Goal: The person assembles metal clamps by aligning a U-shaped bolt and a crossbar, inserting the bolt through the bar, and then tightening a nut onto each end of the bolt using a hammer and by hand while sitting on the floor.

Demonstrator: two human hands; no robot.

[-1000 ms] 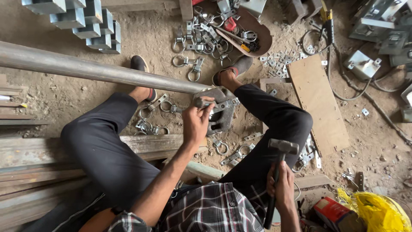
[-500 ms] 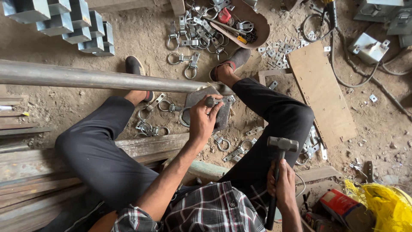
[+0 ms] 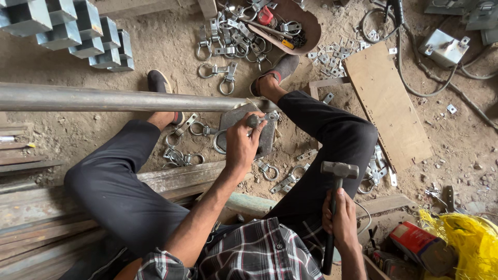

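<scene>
Fingers (image 3: 248, 136) of the left hand (image 3: 241, 145) are curled down over a small dark metal piece (image 3: 252, 120), pinning it against the grey steel block (image 3: 270, 137) on the dirt floor (image 3: 155, 46) between the two legs. What shape that piece has under the grip, hard to say, the hand covers most of it. Over on the right hand (image 3: 341, 220), fingers wrapped tight round the handle of a hammer (image 3: 338, 170), head up, resting by the right thigh; the lower end of the handle vanishes behind the checked shirt (image 3: 259, 254).

One long steel pipe (image 3: 114, 100) runs in from the left edge, its far end cut off, its near end meeting the block. Two feet in dark shoes, one partly hidden behind the pipe. One brown bowl (image 3: 306, 26) at the top, heaped with clamps and cropped by the frame, so no counting those. Loose ring clamps (image 3: 223, 78) scattered on the dirt, about a dozen showing, some tangled. One wooden board (image 3: 386, 103) at right, one stack of grey box sections (image 3: 78, 31) top left, one yellow bag (image 3: 467, 243) bottom right, half out of view.
</scene>
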